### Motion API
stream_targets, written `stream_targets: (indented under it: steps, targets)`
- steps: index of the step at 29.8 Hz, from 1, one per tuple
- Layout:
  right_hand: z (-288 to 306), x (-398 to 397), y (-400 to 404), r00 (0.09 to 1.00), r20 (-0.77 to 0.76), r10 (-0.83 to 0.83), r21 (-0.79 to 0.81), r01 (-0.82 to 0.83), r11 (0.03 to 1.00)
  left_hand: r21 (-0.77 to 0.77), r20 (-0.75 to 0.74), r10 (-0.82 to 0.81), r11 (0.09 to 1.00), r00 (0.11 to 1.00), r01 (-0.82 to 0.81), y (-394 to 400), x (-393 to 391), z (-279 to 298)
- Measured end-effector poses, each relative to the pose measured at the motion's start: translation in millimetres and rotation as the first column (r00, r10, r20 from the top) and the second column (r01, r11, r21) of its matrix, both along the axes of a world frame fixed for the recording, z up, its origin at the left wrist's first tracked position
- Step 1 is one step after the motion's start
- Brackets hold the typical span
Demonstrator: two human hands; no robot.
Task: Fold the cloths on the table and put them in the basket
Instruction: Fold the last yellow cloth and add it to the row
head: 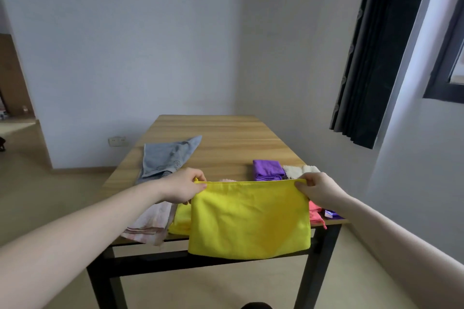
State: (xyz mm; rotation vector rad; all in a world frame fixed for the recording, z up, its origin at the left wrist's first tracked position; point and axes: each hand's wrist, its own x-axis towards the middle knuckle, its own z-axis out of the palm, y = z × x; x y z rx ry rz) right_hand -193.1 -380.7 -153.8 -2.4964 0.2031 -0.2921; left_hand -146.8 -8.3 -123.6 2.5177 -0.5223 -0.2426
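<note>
A yellow cloth hangs doubled over in the air above the near edge of the wooden table. My left hand pinches its top left corner and my right hand pinches its top right corner. On the table lie a grey-blue cloth at the left, a pale pink striped cloth at the near left, a second yellow cloth, a folded purple cloth, a cream fluffy cloth and a coral cloth at the right. No basket is in view.
A dark curtain hangs by a window at the right. The table stands against a white wall with a socket low down. A small purple item lies at the table's near right edge. Open floor lies to the left.
</note>
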Motion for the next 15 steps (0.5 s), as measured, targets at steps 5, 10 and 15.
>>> stream_targets:
  steps: [5, 10, 15]
  targets:
    - [-18.3, 24.3, 10.8, 0.995, 0.070, -0.073, -0.059, 0.077, 0.995, 0.102, 0.154, 0.117, 0.986, 0.981, -0.134, -13.0, 20.1, -20.9]
    - [-37.7, 41.2, 14.1, 0.989, 0.051, -0.139, -0.078, 0.142, 0.987, 0.149, 0.144, 0.171, 0.970, 0.975, -0.192, -19.5, 37.4, -42.3]
    - [-50.6, 47.4, 14.0, 0.982, -0.008, -0.190, -0.103, 0.188, 0.977, 0.118, 0.080, 0.193, 0.972, 0.978, -0.202, -23.1, 50.0, -53.4]
